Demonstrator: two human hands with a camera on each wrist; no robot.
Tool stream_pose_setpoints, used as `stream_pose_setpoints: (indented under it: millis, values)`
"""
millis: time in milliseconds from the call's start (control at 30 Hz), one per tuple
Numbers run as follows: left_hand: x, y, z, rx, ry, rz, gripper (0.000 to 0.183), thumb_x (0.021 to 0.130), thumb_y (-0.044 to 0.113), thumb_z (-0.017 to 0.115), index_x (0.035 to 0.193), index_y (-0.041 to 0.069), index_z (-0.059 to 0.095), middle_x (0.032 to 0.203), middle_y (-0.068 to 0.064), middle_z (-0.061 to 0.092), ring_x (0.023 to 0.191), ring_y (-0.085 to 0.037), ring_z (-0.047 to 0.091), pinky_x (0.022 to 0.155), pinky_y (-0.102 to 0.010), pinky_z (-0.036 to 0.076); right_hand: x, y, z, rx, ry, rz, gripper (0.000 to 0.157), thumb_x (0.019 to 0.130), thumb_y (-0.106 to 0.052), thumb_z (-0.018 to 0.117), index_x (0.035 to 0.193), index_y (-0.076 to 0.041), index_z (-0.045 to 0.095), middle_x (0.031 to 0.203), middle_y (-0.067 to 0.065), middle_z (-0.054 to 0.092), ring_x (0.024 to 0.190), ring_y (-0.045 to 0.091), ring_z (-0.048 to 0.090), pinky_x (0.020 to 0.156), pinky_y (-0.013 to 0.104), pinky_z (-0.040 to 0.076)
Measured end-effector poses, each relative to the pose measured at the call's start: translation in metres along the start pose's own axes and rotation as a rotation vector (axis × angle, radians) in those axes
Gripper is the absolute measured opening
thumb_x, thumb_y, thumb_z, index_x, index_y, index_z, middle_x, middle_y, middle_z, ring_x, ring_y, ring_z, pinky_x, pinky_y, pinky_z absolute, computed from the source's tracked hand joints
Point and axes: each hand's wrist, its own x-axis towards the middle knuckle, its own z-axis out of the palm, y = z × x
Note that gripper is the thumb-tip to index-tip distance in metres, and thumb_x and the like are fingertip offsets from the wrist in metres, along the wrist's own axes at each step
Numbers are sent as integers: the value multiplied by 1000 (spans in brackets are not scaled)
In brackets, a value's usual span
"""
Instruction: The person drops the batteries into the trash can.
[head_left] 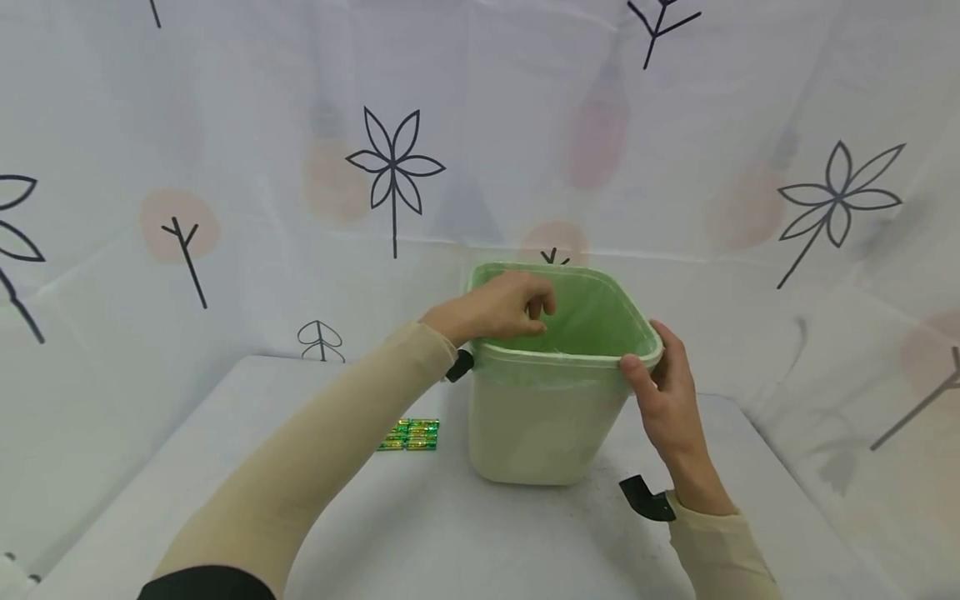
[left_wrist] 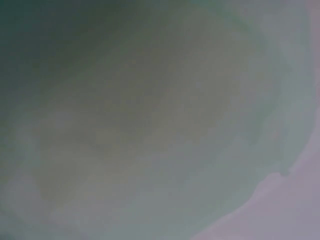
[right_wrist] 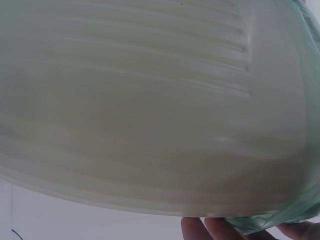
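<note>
A pale trash can point(head_left: 543, 425) stands upright on the table, with a thin green trash bag point(head_left: 592, 304) lining it and folded over its rim. My left hand point(head_left: 506, 307) reaches over the left rim and hovers in the opening, fingers loosely bent and nothing visible between them. At the front right corner my right hand point(head_left: 667, 396) grips the rim, thumb in front and fingers round the outer side. In the right wrist view, the can's ribbed wall fills most of the picture, with fingertips point(right_wrist: 215, 229) at the bag's edge. The left wrist view is blurred, mostly green film.
Several small green-and-gold cylinders point(head_left: 420, 435), which look like wrapped batteries, lie left of the can, partly hidden by the left sleeve point(head_left: 322, 442). The white table point(head_left: 450, 542) meets a patterned cloth backdrop point(head_left: 262, 167) behind.
</note>
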Motion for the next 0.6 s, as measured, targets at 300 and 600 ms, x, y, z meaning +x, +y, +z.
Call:
stream_pose_setpoints:
  millis: [300, 600]
  values:
    - [-7, 0, -6, -40, 59, 23, 16, 89, 15, 65, 105, 10, 63, 93, 0, 61, 85, -11, 56, 77, -24, 45, 0, 0, 0, 9, -9, 8, 57, 94, -10, 54, 147, -15, 32, 133, 13, 45, 114, 28, 46, 87, 19, 40]
    - [-31, -3, -20, -21, 199, 127, 12, 89, 11, 65, 100, 7, 63, 91, -3, 62, 81, -13, 55, 75, -23, 45, 0, -1, 0, -4, -7, 7, 57, 94, -12, 55, 147, -14, 32, 133, 11, 46, 114, 25, 46, 88, 20, 39]
